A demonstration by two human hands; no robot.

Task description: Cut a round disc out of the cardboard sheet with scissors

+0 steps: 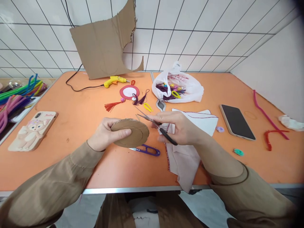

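Observation:
A round cardboard disc [136, 134] with a circle marked on its face is gripped at its left side by my left hand [105, 133], thumb on top. My right hand [181, 126] holds black-handled scissors [169, 136], their blades parted and pointing up-left, just beyond the disc's upper right edge. Under the disc lies a purple-handled thread snipper [150, 150], partly covered. Beneath my right hand and forearm is a pale cloth [184, 161] with dark red stitching. A red ring with a white centre [129, 91] and tassels [112, 106] lie behind the disc.
Torn cardboard [102, 47] leans on the tiled wall behind a yellow glue gun [115, 81]. A white plastic bag [192, 90] holds small trinkets. One phone [237, 122] lies right, a cartoon-cased phone [34, 129] left. Pipe cleaners [264, 112] are at both sides.

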